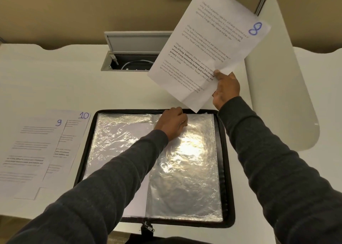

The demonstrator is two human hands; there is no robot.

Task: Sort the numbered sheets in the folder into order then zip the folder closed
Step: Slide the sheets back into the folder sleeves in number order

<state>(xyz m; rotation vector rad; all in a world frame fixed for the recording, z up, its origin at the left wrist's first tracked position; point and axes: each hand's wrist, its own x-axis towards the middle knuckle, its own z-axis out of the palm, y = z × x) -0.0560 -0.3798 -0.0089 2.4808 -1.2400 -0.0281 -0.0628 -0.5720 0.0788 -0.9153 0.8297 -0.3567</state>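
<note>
A black zip folder (228, 197) lies open on the white table, showing shiny plastic sleeves (185, 169) on both sides. My left hand (173, 124) rests at the top edge of the right-hand sleeve, fingers curled on the plastic there. My right hand (224, 89) holds a printed sheet marked 8 (209, 46) up in the air above the folder's far right corner, pinching its lower edge. Sheets marked 9 (31, 147) and 10 (75, 132) lie overlapped on the table left of the folder. The zip pull (148, 228) hangs at the folder's near edge.
An open cable hatch (129, 58) with a raised grey lid sits in the table behind the folder. A white curved divider panel (277, 77) stands to the right. The white table (55, 81) runs left and back.
</note>
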